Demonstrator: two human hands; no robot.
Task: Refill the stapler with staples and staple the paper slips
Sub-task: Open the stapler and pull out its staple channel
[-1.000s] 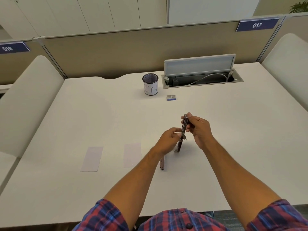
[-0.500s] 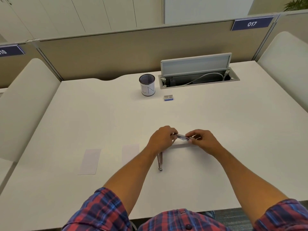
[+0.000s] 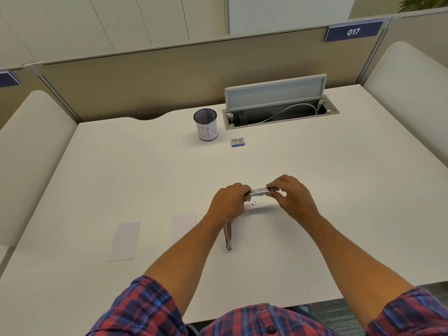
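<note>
Evidently both hands pinch the stapler (image 3: 260,191): left hand (image 3: 229,202) steadying one end, right hand (image 3: 289,197) working the other for refilling.

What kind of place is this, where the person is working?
Most likely an open-plan office workstation. A fabric partition with a numbered plate "017" fences off a white desk, which has an open cable hatch and a mesh pen cup.

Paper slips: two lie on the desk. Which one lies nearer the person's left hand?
The right-hand paper slip, lying just beside the left hand; the other paper slip lies farther left, toward the desk's edge.
</note>
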